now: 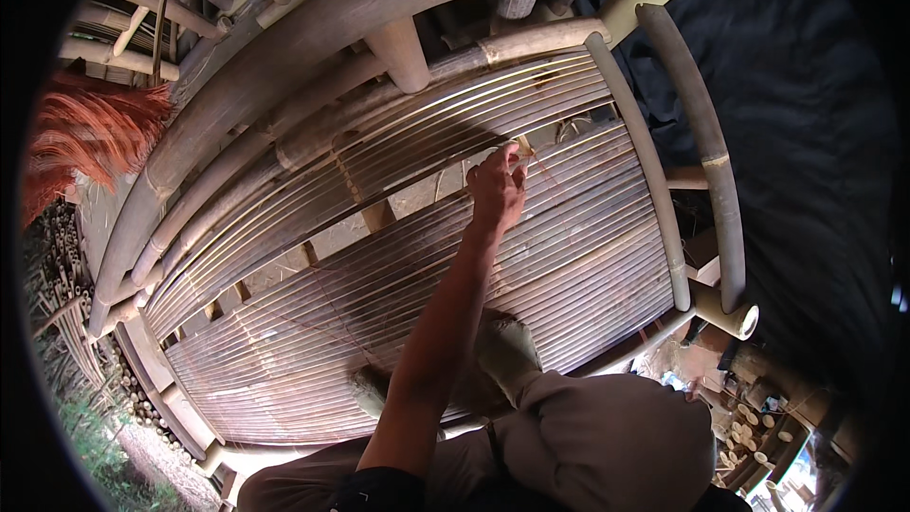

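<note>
My left hand (pixel 498 190) reaches over a long bamboo bench, my bare forearm stretched across its seat. The fingers are bent and drawn together, with a small pale strip (pixel 526 146) at their tips. The strip lies by the gap between two sections of the slatted seat (pixel 578 246); the hand hides part of it. Thin reddish lines, perhaps string, run over the slats beside the hand. My right hand does not show.
Thick bamboo poles form the curved backrest (pixel 313 24) and the armrest (pixel 706 147). Reddish fibres (pixel 95 133) hang at the left, and dark cloth (pixel 796 133) covers the right. My knee (pixel 616 436) and feet are near the front edge. Cut bamboo pieces (pixel 749 431) lie at lower right.
</note>
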`<state>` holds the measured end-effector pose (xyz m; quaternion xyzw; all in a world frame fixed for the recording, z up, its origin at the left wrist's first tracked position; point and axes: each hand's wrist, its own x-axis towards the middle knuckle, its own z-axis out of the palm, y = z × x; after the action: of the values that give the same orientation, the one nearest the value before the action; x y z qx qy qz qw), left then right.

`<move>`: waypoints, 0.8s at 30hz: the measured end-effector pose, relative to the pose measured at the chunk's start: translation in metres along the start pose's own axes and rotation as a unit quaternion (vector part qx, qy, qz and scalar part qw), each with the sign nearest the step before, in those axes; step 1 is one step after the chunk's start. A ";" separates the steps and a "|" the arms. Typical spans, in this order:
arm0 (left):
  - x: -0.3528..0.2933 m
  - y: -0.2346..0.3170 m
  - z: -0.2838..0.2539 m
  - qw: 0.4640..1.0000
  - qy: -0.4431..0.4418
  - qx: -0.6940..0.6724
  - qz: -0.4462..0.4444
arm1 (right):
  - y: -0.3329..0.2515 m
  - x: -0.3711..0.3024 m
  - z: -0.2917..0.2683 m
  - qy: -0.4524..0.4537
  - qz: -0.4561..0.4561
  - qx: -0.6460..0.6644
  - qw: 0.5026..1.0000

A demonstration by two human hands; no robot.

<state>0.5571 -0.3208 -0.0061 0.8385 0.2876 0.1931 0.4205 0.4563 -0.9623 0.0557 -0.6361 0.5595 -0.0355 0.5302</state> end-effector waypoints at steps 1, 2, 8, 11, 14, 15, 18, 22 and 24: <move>0.004 0.007 0.000 0.997 -0.043 -0.039 -0.042 | -0.019 -0.003 -0.006 -0.007 -0.016 0.063 0.998; 0.006 0.005 0.000 0.998 -0.044 -0.031 -0.030 | -0.044 -0.010 0.001 -0.042 -0.033 0.119 0.991; 0.000 -0.011 -0.003 0.999 -0.050 -0.003 0.009 | -0.221 -0.096 0.022 -0.518 -0.146 0.126 0.834; 0.002 -0.008 -0.005 0.999 -0.046 -0.024 0.011 | -0.247 -0.063 -0.032 -0.029 -0.604 -0.450 0.657; 0.002 -0.002 0.001 0.999 -0.049 -0.012 0.013 | -0.260 0.012 -0.145 0.138 -0.625 -0.517 0.568; 0.001 -0.001 0.002 0.999 -0.045 0.006 0.021 | -0.256 0.023 -0.174 0.173 -0.559 -0.512 0.629; -0.002 -0.008 0.004 0.999 -0.041 0.017 -0.015 | -0.224 0.018 -0.161 0.204 -0.434 -0.522 0.706; 0.002 0.005 0.011 0.968 -0.159 0.146 -0.126 | -0.166 -0.036 -0.061 0.060 -0.466 -0.485 0.737; 0.011 0.015 0.008 0.960 -0.165 0.179 -0.140 | -0.141 -0.067 -0.008 -0.021 -0.479 -0.465 0.744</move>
<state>0.5750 -0.3256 0.0029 0.8718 0.3584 -0.0631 0.3277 0.5217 -0.9436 0.1965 -0.9887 0.1171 -0.0066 0.0938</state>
